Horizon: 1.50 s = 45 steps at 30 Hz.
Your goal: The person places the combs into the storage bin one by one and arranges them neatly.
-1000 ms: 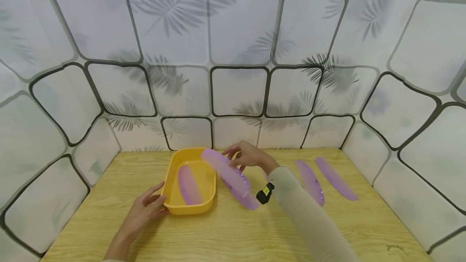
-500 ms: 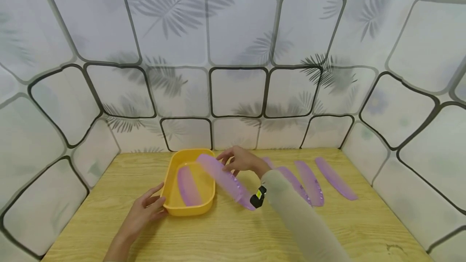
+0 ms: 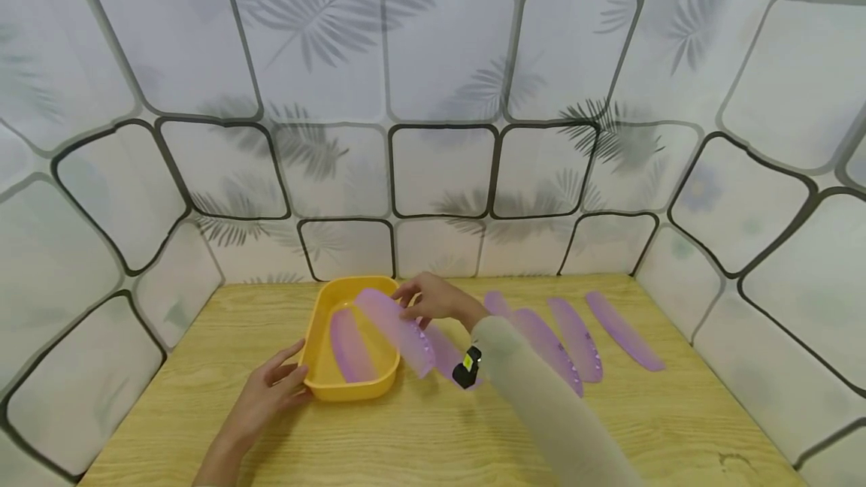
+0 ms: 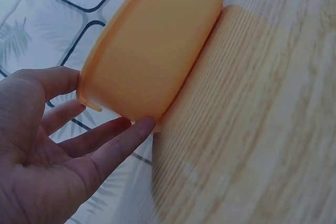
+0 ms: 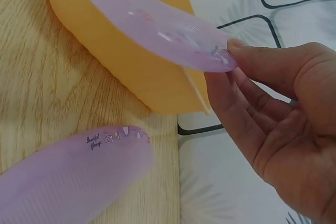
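Note:
My right hand (image 3: 440, 297) pinches one end of a translucent purple comb (image 3: 395, 333) between thumb and fingers. In the head view this comb slants over the right rim of a yellow tray (image 3: 348, 392), its far end above the inside. A second purple comb (image 3: 350, 348) lies inside the tray. On the table under my right wrist is another comb (image 3: 444, 355), whose printed lettering shows in the right wrist view. My left hand (image 3: 267, 389) rests at the tray's left side. In the left wrist view its extended fingers touch the tray's rim and outer wall (image 4: 149, 51).
Several more purple combs lie on the wooden table (image 3: 406, 442) to the right, including one (image 3: 548, 344) partly behind my sleeve and one (image 3: 625, 333) farthest right. A patterned wall covering (image 3: 446, 171) encloses the table at the back and sides.
My right hand has moved left with the comb, away from the comb lying beneath it and further over the tray. The left hand and the tray have stayed put.

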Motion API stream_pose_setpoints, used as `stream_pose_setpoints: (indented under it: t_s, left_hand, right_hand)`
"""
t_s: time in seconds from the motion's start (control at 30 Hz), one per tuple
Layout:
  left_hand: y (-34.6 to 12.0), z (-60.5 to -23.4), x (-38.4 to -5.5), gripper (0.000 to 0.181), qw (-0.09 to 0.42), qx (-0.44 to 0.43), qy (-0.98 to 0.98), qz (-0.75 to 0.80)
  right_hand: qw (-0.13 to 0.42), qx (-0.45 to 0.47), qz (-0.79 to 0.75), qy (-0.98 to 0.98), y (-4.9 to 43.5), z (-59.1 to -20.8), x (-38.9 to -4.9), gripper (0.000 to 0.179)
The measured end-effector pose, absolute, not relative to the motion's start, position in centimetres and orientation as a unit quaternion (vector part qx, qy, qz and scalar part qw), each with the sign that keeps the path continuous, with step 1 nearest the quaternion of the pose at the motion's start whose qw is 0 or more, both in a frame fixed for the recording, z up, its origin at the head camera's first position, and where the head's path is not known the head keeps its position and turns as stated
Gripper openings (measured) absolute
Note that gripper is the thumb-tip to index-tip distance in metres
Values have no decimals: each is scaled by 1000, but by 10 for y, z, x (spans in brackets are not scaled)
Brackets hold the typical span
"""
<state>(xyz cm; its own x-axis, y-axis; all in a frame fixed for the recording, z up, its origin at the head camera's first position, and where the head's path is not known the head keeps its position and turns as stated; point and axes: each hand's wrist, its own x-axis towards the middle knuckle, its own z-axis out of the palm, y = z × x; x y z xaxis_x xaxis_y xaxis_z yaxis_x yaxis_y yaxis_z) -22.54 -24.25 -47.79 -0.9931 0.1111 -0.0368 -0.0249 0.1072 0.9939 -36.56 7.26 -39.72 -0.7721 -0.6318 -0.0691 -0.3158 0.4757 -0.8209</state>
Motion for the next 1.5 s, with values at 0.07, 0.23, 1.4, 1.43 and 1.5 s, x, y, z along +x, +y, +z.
stream_pose_setpoints:
  t_s: [0.07, 0.23, 1.4, 1.43, 1.5]
  left_hand:
    - [-242, -478, -225, 64, 51, 27, 742, 668]
    - [-241, -477, -226, 63, 50, 22, 742, 668]
    - [-241, -478, -226, 64, 49, 17, 744, 666]
    - [-241, -478, -226, 64, 49, 17, 744, 666]
    - [-241, -477, -226, 64, 49, 17, 745, 665]
  right_hand:
    - [183, -283, -430, 838, 71, -397, -367, 37]
    - [182, -273, -440, 836, 66, -398, -367, 36]
    - [79, -189, -429, 880, 13, -427, -369, 41]
    - [69, -192, -411, 888, 11, -428, -369, 40]
    - [45, -199, -371, 906, 8, -429, -369, 38]
